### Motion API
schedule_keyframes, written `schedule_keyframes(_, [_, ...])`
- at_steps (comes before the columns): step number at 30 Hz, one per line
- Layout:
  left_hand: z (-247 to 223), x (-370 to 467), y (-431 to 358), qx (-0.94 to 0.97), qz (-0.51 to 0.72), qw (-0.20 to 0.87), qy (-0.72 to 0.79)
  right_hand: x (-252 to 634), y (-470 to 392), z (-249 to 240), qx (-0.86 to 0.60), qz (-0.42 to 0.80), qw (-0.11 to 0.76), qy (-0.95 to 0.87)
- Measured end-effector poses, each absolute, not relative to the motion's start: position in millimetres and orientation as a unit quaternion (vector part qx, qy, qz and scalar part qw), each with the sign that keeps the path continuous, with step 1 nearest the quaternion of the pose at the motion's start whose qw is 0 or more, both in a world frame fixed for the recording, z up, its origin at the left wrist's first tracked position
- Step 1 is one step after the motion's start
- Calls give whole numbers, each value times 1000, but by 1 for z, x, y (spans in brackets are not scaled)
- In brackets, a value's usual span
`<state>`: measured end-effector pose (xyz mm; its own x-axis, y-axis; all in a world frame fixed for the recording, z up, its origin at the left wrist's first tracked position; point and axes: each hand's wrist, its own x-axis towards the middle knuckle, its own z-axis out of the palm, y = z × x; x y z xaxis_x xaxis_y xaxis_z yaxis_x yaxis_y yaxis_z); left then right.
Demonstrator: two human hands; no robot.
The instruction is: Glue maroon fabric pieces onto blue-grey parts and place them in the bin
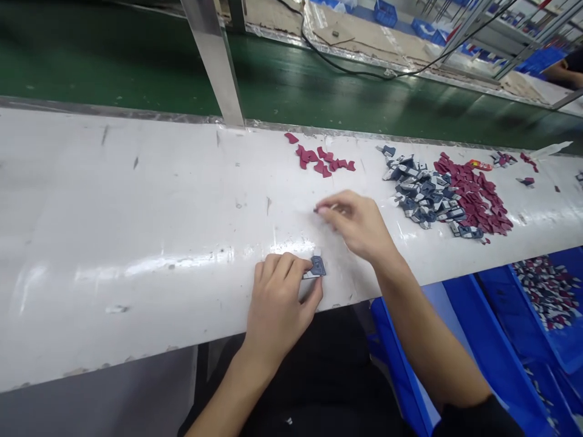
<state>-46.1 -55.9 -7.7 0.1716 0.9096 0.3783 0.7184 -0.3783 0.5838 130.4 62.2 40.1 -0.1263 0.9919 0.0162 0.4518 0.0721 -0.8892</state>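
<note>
My left hand [280, 297] rests near the table's front edge, thumb and fingers closed on a small blue-grey and white plastic part [317, 266]. Its white tab points away from me. Up and to the right of it, my right hand [357, 224] is raised over the table in a pinch. Only a dark reddish tip of a small piece [316, 210] shows at its fingertips; the fingers hide the rest. Beyond that hand lie several loose dark-red flat pieces [310, 156].
At right on the white table [136, 230] are a heap of blue-grey and white parts [426, 191] and a pile of dark-red pieces [483, 197]. A metal post [216, 60] stands at the far edge. Blue bins [501, 321] sit below right. Another person's arm [562, 74] shows top right.
</note>
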Motion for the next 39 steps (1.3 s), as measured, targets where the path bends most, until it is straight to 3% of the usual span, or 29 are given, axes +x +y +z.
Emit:
schedule_keyframes(4, [-8, -46, -56, 758, 342, 134, 540, 152, -1, 44, -545, 526, 331, -562])
schedule_keyframes(9, [-8, -45, -56, 759, 337, 137, 541, 158, -20, 36, -547, 589, 336, -491])
schedule_keyframes(34, [-9, -45, -55, 754, 337, 149, 543, 140, -19, 32, -586, 600, 287, -463])
schedule_keyframes(39, [-8, -45, -56, 756, 337, 153, 540, 136, -16, 37, -597, 595, 243, -480])
